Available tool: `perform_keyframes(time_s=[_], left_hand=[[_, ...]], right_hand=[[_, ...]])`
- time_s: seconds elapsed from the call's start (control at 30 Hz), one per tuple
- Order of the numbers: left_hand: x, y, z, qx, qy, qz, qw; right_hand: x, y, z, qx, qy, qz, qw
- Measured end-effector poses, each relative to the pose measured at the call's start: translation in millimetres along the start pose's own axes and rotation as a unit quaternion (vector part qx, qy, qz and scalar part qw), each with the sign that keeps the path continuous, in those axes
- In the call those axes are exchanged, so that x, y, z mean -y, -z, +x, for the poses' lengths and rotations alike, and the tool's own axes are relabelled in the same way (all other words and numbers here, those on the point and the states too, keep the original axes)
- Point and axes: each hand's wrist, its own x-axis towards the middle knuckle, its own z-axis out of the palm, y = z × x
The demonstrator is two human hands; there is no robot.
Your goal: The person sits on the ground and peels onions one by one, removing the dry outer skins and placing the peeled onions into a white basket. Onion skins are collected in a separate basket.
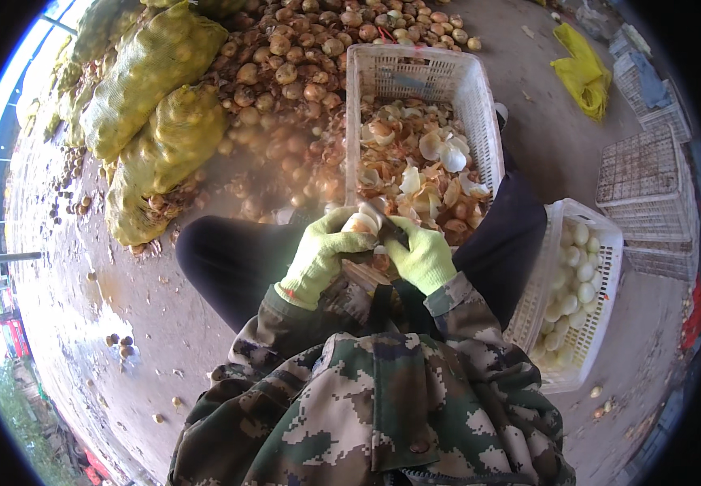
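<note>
My left hand [320, 252], in a pale yellow-green knit glove, grips a partly peeled onion [361, 223] above the near end of a plastic crate. In my right hand [421, 252], gloved alike, is a knife with a dark handle [395, 232]; its blade [373, 212] lies against the onion's upper right side. Beneath and beyond both hands, the white slatted crate [350, 133] holds loose onion skins [429, 182]. My fingers hide part of the onion and part of the knife.
Unpeeled onions [287, 73] are heaped beyond the crate, beside yellow mesh sacks [150, 91] of onions. At my right stands a white crate [608, 267] of peeled onions [584, 273]. Further right are stacked crates [642, 164] and a yellow sack [581, 73] on the concrete floor.
</note>
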Motion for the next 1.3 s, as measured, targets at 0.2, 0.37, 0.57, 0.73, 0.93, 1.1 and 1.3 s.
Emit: perform_keyframes(time_s=[0.2, 0.37, 0.57, 0.73, 0.93, 1.1, 1.3], left_hand=[[0, 4, -1, -0.025, 0.0, 0.033, 0.999], [-6, -3, 1, 0.014, -0.033, 0.267, 0.963], [0, 3, -3, 0.057, -0.019, 0.022, 0.998], [36, -3, 8, -0.031, -0.111, -0.01, 0.993], [67, 8, 38, -0.146, -0.115, -0.018, 0.982], [54, 7, 35, -0.165, -0.178, 0.182, 0.953], [57, -4, 33, -0.143, -0.19, 0.24, 0.941]], right_hand=[[-20, 12, 2, 0.028, -0.195, 0.256, 0.946], [20, 16, 15, 0.04, -0.047, 0.208, 0.976], [-4, 0, 10, -0.03, -0.212, 0.346, 0.913], [17, -7, 9, -0.059, -0.172, 0.245, 0.952], [-26, -16, 18, 0.004, -0.269, 0.106, 0.957], [-2, 17, 9, -0.057, -0.186, 0.014, 0.981], [27, 0, -3, 0.022, -0.254, 0.269, 0.929]])
